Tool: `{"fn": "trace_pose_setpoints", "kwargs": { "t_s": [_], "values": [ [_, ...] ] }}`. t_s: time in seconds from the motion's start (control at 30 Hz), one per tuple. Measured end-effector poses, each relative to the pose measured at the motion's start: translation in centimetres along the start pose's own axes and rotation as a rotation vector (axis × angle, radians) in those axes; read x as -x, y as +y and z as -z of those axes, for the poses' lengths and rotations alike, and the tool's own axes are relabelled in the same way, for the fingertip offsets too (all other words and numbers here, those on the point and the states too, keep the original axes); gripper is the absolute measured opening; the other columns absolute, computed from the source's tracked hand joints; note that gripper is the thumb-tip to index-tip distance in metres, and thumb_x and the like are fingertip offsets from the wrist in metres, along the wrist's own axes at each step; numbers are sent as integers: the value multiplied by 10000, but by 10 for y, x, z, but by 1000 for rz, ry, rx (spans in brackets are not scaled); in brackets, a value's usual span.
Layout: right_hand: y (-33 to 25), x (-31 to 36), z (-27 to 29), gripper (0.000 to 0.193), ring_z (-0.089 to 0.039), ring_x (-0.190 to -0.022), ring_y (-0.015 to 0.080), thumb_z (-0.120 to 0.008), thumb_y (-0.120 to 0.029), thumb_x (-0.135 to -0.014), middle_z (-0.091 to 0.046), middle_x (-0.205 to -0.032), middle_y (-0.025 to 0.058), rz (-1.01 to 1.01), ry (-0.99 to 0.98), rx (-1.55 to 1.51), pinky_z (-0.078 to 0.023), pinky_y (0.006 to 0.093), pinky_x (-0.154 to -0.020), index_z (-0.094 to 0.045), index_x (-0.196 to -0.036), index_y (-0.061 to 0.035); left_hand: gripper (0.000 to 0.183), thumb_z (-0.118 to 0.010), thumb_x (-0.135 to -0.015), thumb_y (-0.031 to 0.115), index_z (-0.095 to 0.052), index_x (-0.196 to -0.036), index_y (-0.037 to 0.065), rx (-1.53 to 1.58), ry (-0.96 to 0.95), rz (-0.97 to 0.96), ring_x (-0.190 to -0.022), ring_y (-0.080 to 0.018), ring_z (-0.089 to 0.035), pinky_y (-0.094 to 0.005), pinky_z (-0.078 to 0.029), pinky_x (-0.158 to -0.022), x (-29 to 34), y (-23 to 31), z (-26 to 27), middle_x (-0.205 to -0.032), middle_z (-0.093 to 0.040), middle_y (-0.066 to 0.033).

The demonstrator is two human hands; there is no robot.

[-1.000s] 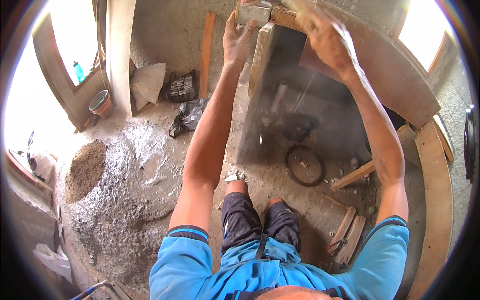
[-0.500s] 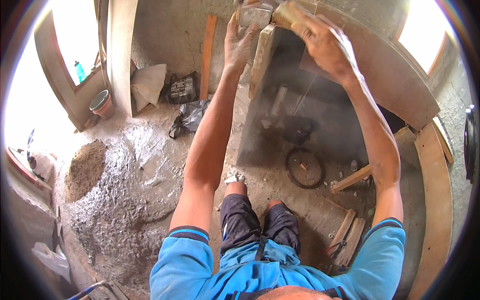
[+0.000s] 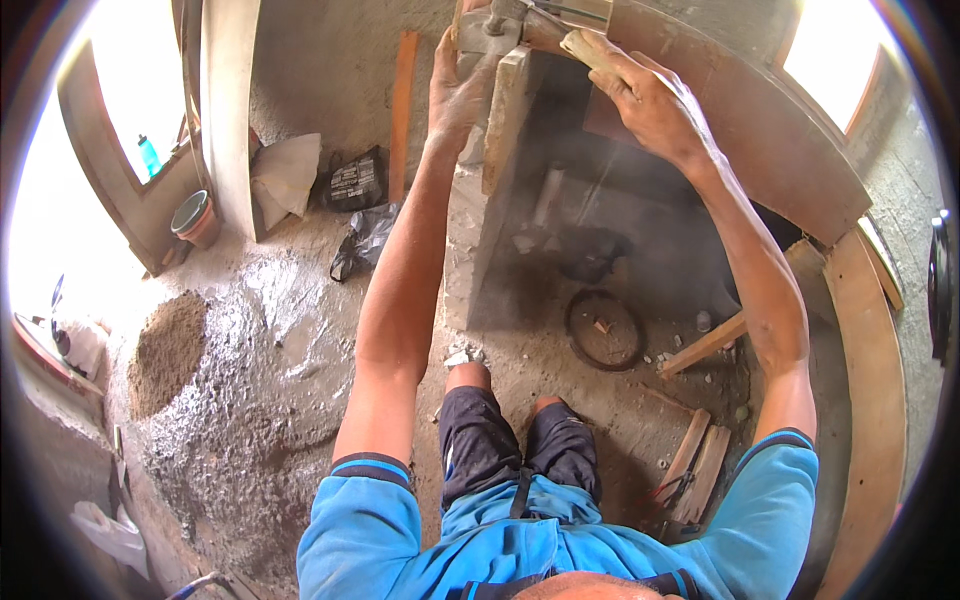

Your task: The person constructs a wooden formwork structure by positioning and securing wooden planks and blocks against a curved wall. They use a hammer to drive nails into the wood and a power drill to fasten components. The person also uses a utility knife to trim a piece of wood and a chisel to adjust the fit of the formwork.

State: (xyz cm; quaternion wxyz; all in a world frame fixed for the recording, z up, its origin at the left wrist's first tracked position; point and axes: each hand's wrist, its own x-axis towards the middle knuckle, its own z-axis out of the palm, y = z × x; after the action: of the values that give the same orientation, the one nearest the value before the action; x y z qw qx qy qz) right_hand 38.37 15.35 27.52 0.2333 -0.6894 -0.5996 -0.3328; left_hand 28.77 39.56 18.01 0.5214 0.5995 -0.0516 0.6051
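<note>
At the top of the view, a grey block (image 3: pixel 481 42) sits on the end of a narrow raised wall (image 3: pixel 466 240). My left hand (image 3: pixel 460 100) is wrapped round the block's near side, fingers at its left and thumb toward the right. My right hand (image 3: pixel 655 110) grips the pale wooden handle of a hammer (image 3: pixel 581 47). Its metal head is over the block, seeming to touch it; the picture's top edge cuts off part of both. Beside the block, an upright wooden board (image 3: pixel 506 120) lines the wall's right face.
Wet mortar (image 3: pixel 260 400) and a sand heap (image 3: pixel 166 350) cover the floor at left. A bucket (image 3: pixel 196 220) and black bags (image 3: pixel 354 180) stand behind. Right of the wall lie a dark ring (image 3: pixel 606 330) and wood pieces (image 3: pixel 690 465). A curved panel (image 3: pixel 740 120) rises at far right.
The hammer, blurred before, is now sharp, with its head over the block. My right hand has shifted slightly down and right. The view has shifted a little; my left hand stays on the block.
</note>
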Motion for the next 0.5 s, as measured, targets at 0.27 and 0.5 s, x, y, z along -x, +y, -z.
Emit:
{"fn": "trace_pose_setpoints", "kwargs": {
  "t_s": [0.27, 0.5],
  "values": [
    [20, 4, 4, 458, -611, -1236, 363, -548, -413, -1035, -631, -1371, 135, 227, 291, -37, -499, 450, -1024, -551, -1462, -247, 697, -725, -950, 167, -368, -1546, 113, 51, 3, 23, -1338, -234, -513, -372, -467, -1086, -3, -8, -5, -1486, -485, -143],
    [18, 0, 9, 473, -629, -1229, 342, -551, -429, -1031, -647, -1360, 126, 74, 311, -259, -500, 435, -1030, -539, -1472, -257, 707, -731, -949, 186, -360, -1546, 113, -85, 36, 3, -1306, -228, -543, -380, -467, -1087, 1, -7, -1, -1439, -529, -125]
  ]
}}
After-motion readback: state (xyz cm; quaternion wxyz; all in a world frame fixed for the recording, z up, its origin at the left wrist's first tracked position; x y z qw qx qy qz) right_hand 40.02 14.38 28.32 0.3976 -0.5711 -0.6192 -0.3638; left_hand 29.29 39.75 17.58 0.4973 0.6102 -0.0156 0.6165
